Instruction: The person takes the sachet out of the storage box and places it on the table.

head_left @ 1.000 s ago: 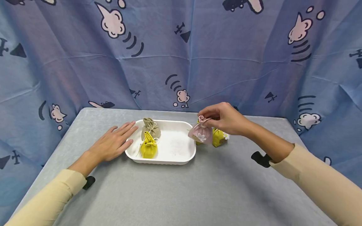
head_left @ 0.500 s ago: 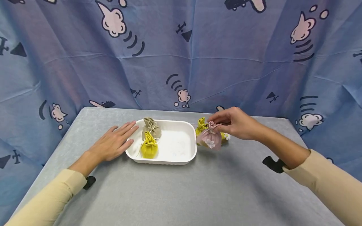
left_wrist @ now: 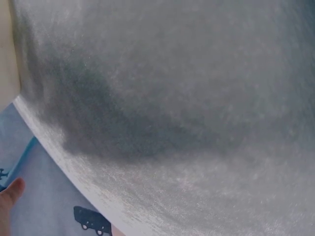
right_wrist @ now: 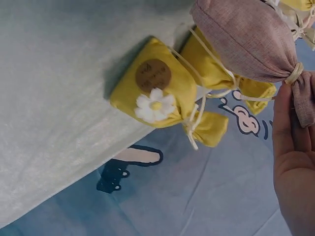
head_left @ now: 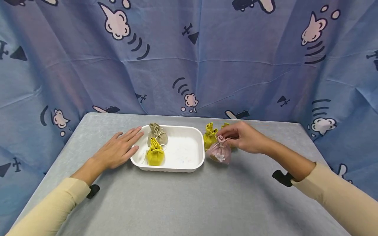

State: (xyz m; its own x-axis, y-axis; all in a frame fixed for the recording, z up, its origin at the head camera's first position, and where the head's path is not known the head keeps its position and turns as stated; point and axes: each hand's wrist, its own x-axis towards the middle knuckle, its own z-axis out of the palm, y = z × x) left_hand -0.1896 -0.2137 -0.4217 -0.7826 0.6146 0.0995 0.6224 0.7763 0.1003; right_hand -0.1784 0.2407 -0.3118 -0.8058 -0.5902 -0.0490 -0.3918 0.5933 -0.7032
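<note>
My right hand (head_left: 246, 137) pinches the gathered neck of a pink drawstring pouch (head_left: 219, 153) with a white flower, just right of a white tray (head_left: 183, 149). Whether the pouch bears on the table I cannot tell. Close behind it is a yellow pouch (head_left: 209, 139); another yellow pouch (head_left: 225, 125) is mostly hidden by the hand. In the right wrist view, one yellow pouch (right_wrist: 177, 93) shows a white flower and a round brown patch. My left hand (head_left: 118, 149) lies with extended fingers at the tray's left rim. Inside the tray, at its left end, stand a grey-beige pouch (head_left: 160, 139) and a yellow pouch (head_left: 155, 156).
The grey table (head_left: 177, 200) reaches back to a blue patterned curtain (head_left: 159, 82). Only the tabletop, curtain, a sleeve and a bit of finger appear in the left wrist view.
My right hand has carried the pink pouch from beside the tray's right rim rightward, then lower toward the table. The yellow pouch behind it has come into view. My left hand stays put.
</note>
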